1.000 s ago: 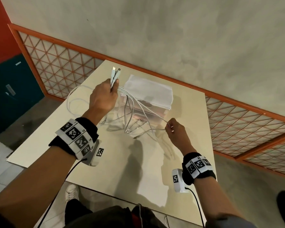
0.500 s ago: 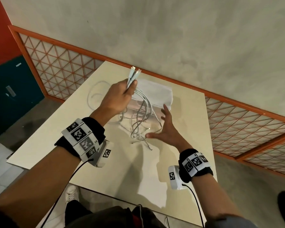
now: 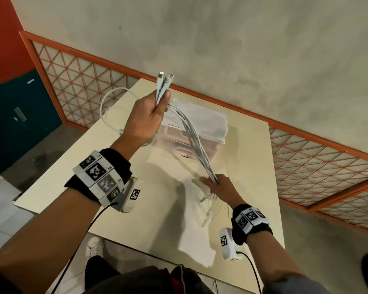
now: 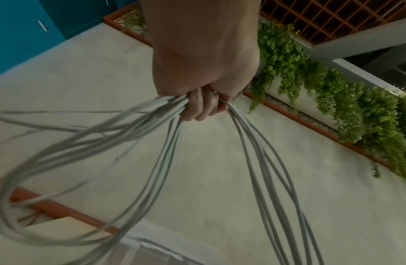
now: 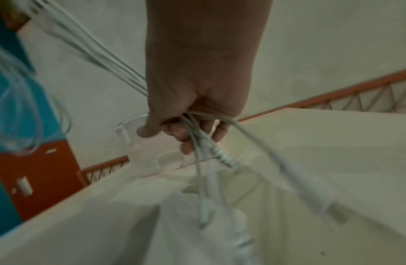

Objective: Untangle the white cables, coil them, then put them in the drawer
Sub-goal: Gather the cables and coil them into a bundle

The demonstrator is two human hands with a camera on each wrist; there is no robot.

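My left hand is raised above the table and grips a bundle of white cables near one end; two plugs stick up out of the fist. In the left wrist view the curled fingers close on the white cables, which fan out below. The strands run taut down to my right hand, low over the table, whose fingers curl round the white cables. Loose plug ends dangle under it. One loop arcs out left of my left hand.
A clear plastic drawer unit with a white top stands on the beige table behind the cables. An orange lattice railing runs past the table's far and right sides. A teal cabinet stands at the left.
My left hand has risen with the plug ends. My right hand, open half a second ago, now grips the lower part of the bundle, and the strands are pulled taut between both hands.
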